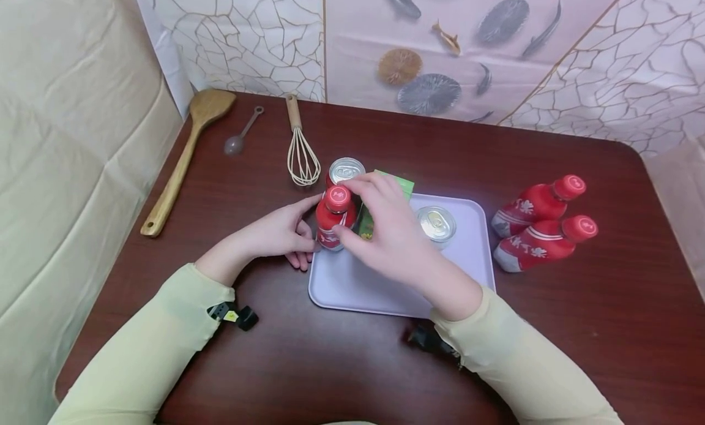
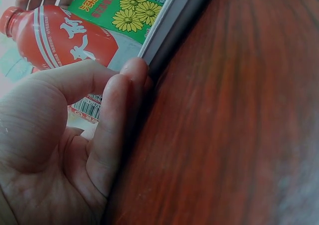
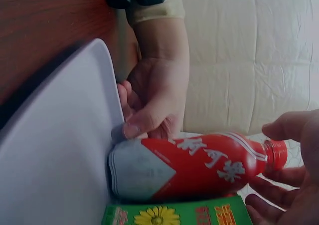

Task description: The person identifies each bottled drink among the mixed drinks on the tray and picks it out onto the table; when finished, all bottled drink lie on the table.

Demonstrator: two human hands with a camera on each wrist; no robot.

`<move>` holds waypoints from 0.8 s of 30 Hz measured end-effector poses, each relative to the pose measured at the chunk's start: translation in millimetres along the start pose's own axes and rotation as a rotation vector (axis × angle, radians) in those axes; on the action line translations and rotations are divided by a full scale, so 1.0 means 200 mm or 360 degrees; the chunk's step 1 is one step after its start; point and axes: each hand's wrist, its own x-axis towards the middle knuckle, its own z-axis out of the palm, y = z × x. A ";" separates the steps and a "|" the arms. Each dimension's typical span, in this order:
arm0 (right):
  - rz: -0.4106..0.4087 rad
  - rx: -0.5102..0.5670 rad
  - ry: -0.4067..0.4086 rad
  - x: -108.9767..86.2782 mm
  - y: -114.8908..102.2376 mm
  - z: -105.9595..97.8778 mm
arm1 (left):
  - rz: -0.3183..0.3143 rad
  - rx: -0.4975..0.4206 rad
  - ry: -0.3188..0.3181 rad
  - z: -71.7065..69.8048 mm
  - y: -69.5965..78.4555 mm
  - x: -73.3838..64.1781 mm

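Observation:
A red plastic drink bottle (image 1: 329, 220) with a red cap stands upright at the left end of a pale lilac tray (image 1: 358, 290). My left hand (image 1: 281, 234) is at the tray's left edge beside the bottle; its thumb and curled fingers pinch the rim in the right wrist view. My right hand (image 1: 393, 235) arches around the bottle's neck and cap, its thumb and fingers spread with a gap showing beside the cap (image 3: 277, 155). A green carton with yellow flowers (image 3: 179, 212) stands close beside the bottle, partly hidden by my right hand in the head view.
A red can (image 1: 346, 169) stands behind the bottle, another can (image 1: 436, 224) on the tray's right part. Two similar red bottles (image 1: 531, 207) (image 1: 542, 242) stand right of the tray. A whisk (image 1: 302, 155), measuring spoon (image 1: 242, 133) and wooden spatula (image 1: 184, 161) lie at the back left.

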 end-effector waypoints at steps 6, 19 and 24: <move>0.0071 -0.0059 -0.0047 0.02 -0.02 0.03 | 0.0000 -0.0009 0.0000 0.00 0.00 0.00; -0.0058 -0.0087 0.0067 -0.01 -0.02 0.06 | 0.0004 -0.0023 -0.0011 0.01 0.01 0.00; -0.0088 -0.0043 0.0061 -0.03 -0.03 0.04 | 0.0007 -0.0031 -0.0014 0.01 0.01 0.00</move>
